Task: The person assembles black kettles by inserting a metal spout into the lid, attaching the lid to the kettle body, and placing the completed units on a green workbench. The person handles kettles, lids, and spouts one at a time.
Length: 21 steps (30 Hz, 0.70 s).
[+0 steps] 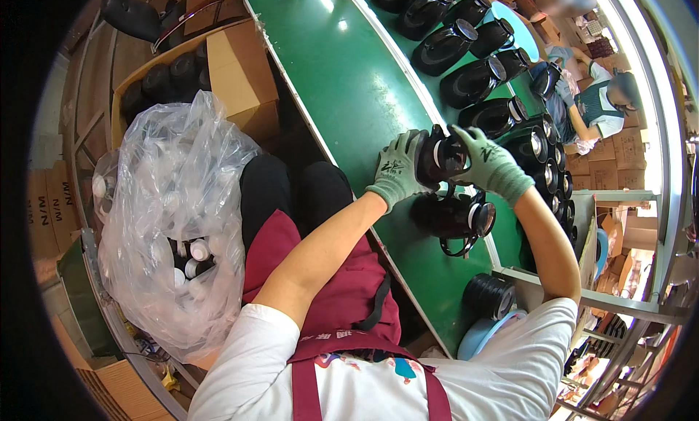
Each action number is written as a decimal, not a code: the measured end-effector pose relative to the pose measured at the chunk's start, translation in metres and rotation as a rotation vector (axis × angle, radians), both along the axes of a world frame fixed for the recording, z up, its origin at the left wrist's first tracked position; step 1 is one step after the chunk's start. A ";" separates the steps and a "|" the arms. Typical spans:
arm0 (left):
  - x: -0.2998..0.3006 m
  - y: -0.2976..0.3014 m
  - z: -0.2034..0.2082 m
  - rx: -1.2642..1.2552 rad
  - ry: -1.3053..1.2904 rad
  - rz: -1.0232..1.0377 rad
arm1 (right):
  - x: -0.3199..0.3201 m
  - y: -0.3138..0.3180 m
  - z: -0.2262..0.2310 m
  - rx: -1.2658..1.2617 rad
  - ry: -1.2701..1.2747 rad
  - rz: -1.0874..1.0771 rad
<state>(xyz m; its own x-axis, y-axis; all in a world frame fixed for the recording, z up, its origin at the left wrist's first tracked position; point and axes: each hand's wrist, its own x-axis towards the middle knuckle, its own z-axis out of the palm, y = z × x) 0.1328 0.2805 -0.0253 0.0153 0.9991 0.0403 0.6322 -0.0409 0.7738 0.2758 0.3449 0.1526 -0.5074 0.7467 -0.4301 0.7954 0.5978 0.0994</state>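
Both my hands wear thin grey-green gloves. My left hand (399, 167) is wrapped around the side of a glossy black jug (439, 159), raised a little over the green bench. My right hand (489, 162) grips the same jug at its right end, thumb and fingers curled at the lid or rim. The gloves cover much of it, so whether a lid is fitted cannot be told. Just nearer than my hands, a second black jug (444, 215) with a curved handle is on the bench, its round top toward the right.
Rows of black jugs (473, 82) fill the bench's far side. A stack of round black parts (489, 297) stands by a blue basin (473, 341). Left are a transparent bag (167, 202) of white and black pieces and a carton (244, 71). A co-worker (597, 104) holds a jug.
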 end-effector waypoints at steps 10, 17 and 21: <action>0.001 -0.004 -0.009 0.061 0.000 0.025 | 0.001 0.000 -0.012 0.016 0.245 0.178; -0.001 -0.004 -0.007 0.072 -0.016 0.040 | -0.010 0.000 -0.003 0.008 0.028 0.334; -0.001 -0.003 -0.007 0.063 -0.034 0.033 | -0.022 0.004 -0.001 -0.013 -0.048 0.287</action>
